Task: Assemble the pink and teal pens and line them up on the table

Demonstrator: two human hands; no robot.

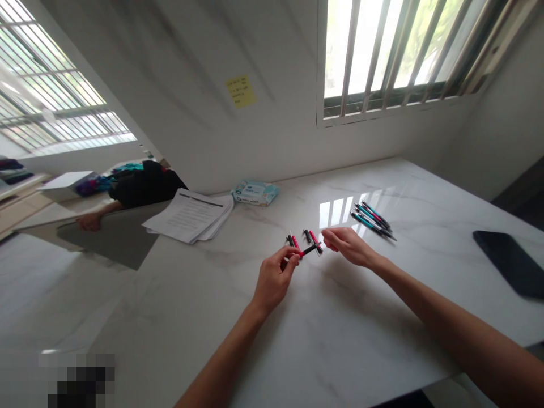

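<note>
"What does the left hand have?"

"A black-and-red pen part, pinched between thumb and fingers, its black end pointing toward the right hand. It is held above the marble-patterned table."

"And the right hand's grip?"

"Its fingers are curled in close together, just beside that black end. Whether anything is pinched there, one cannot tell."

"What lies around them?"

"Just beyond the hands, one cluster of red and black pieces, with another cluster to its right. Farther right, a group of pens, some teal, lies side by side."

"Anything else?"

"A black smartphone near the right edge, and a wipes packet beside stacked printed sheets."
</note>
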